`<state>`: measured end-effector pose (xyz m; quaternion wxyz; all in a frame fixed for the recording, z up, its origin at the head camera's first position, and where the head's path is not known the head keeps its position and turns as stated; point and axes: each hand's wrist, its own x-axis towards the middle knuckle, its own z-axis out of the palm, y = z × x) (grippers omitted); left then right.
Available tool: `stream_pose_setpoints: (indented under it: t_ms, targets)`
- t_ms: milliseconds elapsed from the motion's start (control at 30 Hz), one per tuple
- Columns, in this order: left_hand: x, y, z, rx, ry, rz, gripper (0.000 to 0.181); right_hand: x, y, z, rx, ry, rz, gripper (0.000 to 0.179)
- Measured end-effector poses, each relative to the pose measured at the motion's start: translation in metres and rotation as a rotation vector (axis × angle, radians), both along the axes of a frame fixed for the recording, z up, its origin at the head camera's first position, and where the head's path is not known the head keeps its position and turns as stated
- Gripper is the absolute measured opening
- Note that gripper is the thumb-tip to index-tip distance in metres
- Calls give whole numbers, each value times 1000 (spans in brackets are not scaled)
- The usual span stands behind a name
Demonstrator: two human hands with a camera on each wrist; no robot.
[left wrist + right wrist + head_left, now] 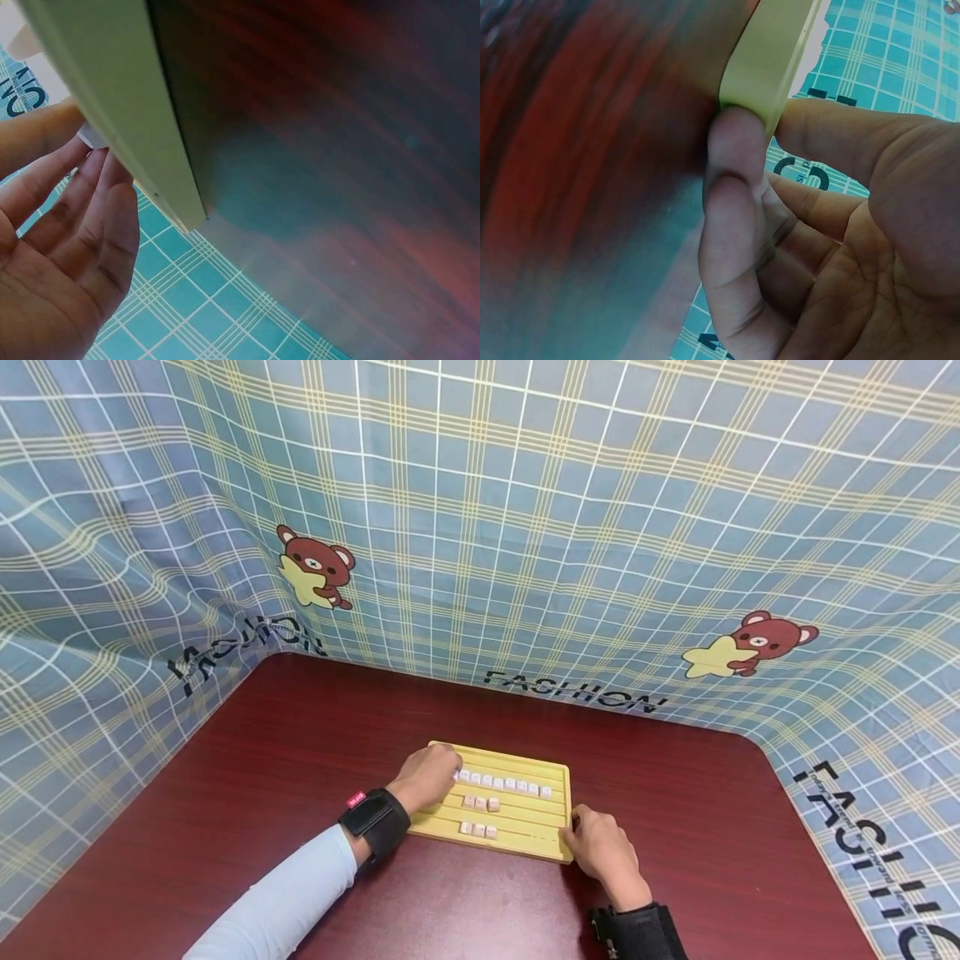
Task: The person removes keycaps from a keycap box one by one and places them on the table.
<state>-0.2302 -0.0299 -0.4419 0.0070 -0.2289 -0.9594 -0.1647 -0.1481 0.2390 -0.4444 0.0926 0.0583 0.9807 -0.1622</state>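
Observation:
A shallow yellow tray (528,841) with raised ridges lies on the table. Its upper channel holds a row of small white tiles (510,783) with faint markings. Two shorter groups, the middle tiles (481,803) and the front tiles (478,830), have three each. My left hand (431,774) reaches over the tray's left side, at the left end of the long row. Between its thumb and fingers it pinches a white tile (94,136), partly hidden by the tray's edge. My right hand (602,846) grips the tray's near right corner, thumb over the rim, fingers against the outer side wall (761,64).
The dark red wooden table (360,702) extends around the tray on all sides. A blue checked cloth (480,527) with printed bears and lettering hangs behind the table and along both sides. Black bands (377,822) wrap both wrists.

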Motion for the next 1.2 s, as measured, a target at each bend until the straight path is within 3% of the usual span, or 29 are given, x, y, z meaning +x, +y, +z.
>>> stream_pose_setpoints:
  t_ms: [333, 633, 867, 1200]
  targets:
    - [-1, -3, 2, 14, -23, 36, 13, -1, -1, 0, 9, 3, 5, 29]
    - [5, -12, 14, -18, 3, 45, 19, 0, -1, 1, 11, -2, 15, 30]
    - [9, -30, 19, -37, 0, 76, 17, 1, 1, -1, 8, 8, 19, 29]
    - [14, -63, 14, -12, 15, 134, 8, 1, 0, -2, 1, 30, 30, 26]
